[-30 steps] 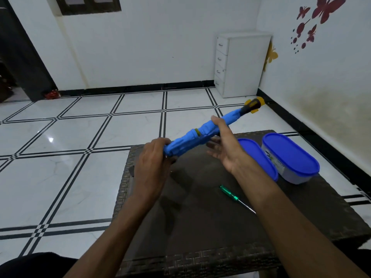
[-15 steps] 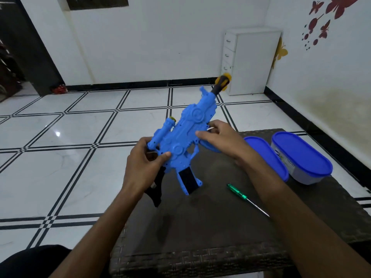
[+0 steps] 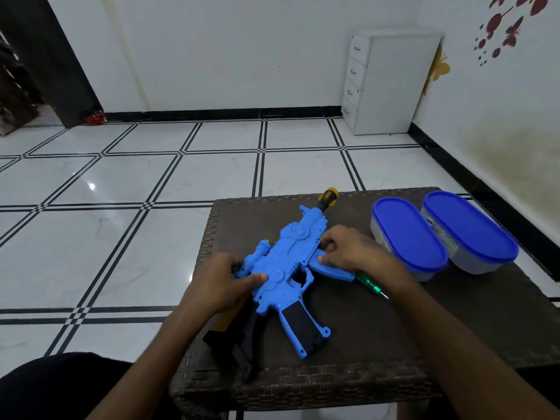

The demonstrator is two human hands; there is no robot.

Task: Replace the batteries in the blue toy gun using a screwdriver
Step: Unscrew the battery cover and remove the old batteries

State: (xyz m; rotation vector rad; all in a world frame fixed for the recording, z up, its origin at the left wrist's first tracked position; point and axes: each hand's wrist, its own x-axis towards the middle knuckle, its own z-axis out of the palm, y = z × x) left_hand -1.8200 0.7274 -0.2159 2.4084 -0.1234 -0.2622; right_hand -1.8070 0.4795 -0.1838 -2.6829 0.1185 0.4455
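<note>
I see the blue toy gun lying flat on its side on the woven table, muzzle toward one o'clock, grip toward five o'clock, probably so a flat face is up for finding the battery cover. My left hand grips the rear body, thumb laid across the top. My right hand curls its fingers round the front magazine at three o'clock of the gun, steadying it. The green screwdriver lies partly under that wrist, untouched. Two blue-lidded containers sit at two o'clock; what they hold I cannot tell
</note>
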